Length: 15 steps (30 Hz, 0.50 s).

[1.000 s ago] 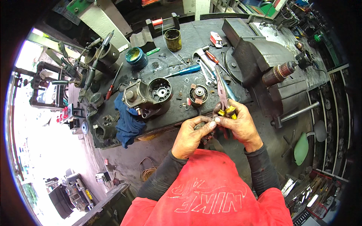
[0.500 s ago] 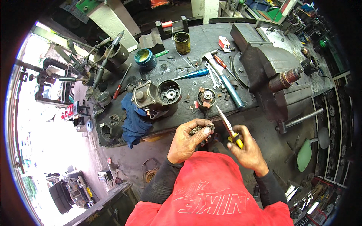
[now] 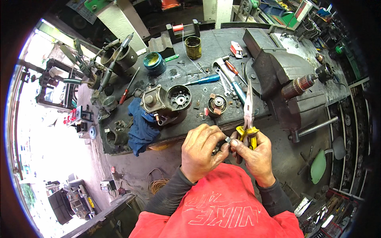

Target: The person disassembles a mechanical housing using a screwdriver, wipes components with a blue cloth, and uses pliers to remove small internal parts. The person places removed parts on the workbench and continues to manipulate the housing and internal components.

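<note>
My left hand (image 3: pixel 200 150) is closed around a dark metal part (image 3: pixel 215 150), most of which the fingers hide. Long-nose pliers (image 3: pixel 249 109) with yellow grips rest in my right hand (image 3: pixel 257 158), their bare jaws pointing up toward the bench. The thumb and a finger of that hand meet my left fingertips at a small grey metal piece (image 3: pixel 228 139). Beyond the hands on the bench stand a round motor part with copper-coloured brushes (image 3: pixel 217 104) and a grey cast housing (image 3: pixel 154 99) with an open round end.
A large vise (image 3: pixel 291 65) fills the bench's right side, with a wire-wound armature (image 3: pixel 299 85) on it. A hammer (image 3: pixel 238 90), a blue screwdriver (image 3: pixel 203 79) and wrenches lie mid-bench. A blue rag (image 3: pixel 141 129) drapes over the front edge. Cans (image 3: pixel 193 47) stand farther back.
My right hand has come left to meet the left one, and the pliers have swung from leaning left to nearly upright. My left hand has turned, covering more of the dark part.
</note>
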Available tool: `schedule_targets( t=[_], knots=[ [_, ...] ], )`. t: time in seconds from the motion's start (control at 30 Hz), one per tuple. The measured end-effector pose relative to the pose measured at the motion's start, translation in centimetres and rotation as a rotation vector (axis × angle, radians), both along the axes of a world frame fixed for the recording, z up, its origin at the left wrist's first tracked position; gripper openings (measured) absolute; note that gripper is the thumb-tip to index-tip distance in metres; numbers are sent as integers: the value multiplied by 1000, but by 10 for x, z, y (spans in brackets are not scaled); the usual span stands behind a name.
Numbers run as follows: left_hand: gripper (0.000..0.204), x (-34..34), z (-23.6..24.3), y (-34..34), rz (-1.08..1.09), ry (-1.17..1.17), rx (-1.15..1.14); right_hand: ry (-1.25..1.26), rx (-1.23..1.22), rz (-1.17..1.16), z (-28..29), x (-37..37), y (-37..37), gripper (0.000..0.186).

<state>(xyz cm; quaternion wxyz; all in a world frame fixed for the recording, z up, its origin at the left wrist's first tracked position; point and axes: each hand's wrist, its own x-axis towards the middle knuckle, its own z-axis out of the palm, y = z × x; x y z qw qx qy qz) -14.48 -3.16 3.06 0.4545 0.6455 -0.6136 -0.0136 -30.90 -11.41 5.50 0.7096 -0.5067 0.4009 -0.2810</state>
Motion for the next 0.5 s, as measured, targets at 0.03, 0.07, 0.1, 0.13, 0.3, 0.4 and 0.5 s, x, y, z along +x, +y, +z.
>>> schedule_targets(
  t=[0.03, 0.07, 0.1, 0.13, 0.3, 0.4, 0.5],
  knots=[
    [28, 0, 1, 1, 1, -45, -22, 14, -20, 24, -1, 5, -1, 16],
    [28, 0, 1, 2, 1, -50, -22, 55, -27, 33, -2, 8, -3, 17],
    [28, 0, 2, 3, 2, -53, -21, 55, -34, 23, -3, 10, -3, 16],
    [28, 0, 2, 4, 4, -48, -20, 34, -46, 45, -3, 12, -5, 16],
    [25, 3, 6, 16, -39, 509, 200, 117, -137, 114, 1, 10, -8, 17],
    [29, 14, 3, 24, -195, 1079, 497, 193, -350, 209, 2, 10, -10, 20],
    [33, 22, -7, 25, -323, 1261, 647, 150, -610, 279, -2, 13, -12, 23]
  ],
)
